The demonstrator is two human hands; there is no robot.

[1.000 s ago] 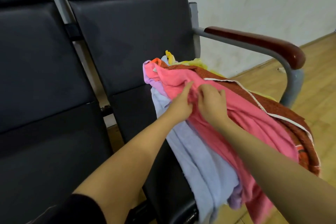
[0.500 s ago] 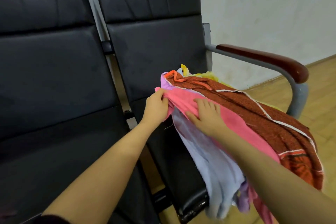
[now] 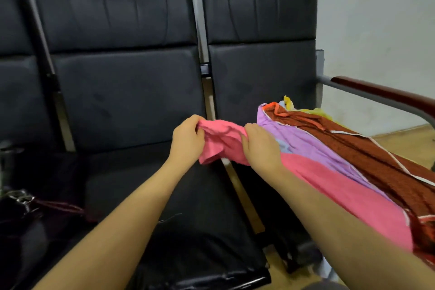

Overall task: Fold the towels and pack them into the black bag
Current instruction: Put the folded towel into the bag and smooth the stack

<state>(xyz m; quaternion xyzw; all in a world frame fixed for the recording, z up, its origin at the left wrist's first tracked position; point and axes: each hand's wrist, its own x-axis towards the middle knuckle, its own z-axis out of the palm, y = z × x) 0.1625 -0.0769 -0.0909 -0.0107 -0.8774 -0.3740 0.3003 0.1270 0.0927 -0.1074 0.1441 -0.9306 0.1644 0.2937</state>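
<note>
Black waiting-room seats (image 3: 131,92) stretch ahead as my left hand (image 3: 187,140) and right hand (image 3: 260,148) pinch the pink towel (image 3: 221,141) by its near edge, soft and limp, trailing from the pile (image 3: 341,139) at right.

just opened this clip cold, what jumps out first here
The pink towel, stretched between the left hand and right hand at centre frame. Right of it, a bright pile of purple, rust-brown and yellow towels lies on the right-hand black chair.
</note>
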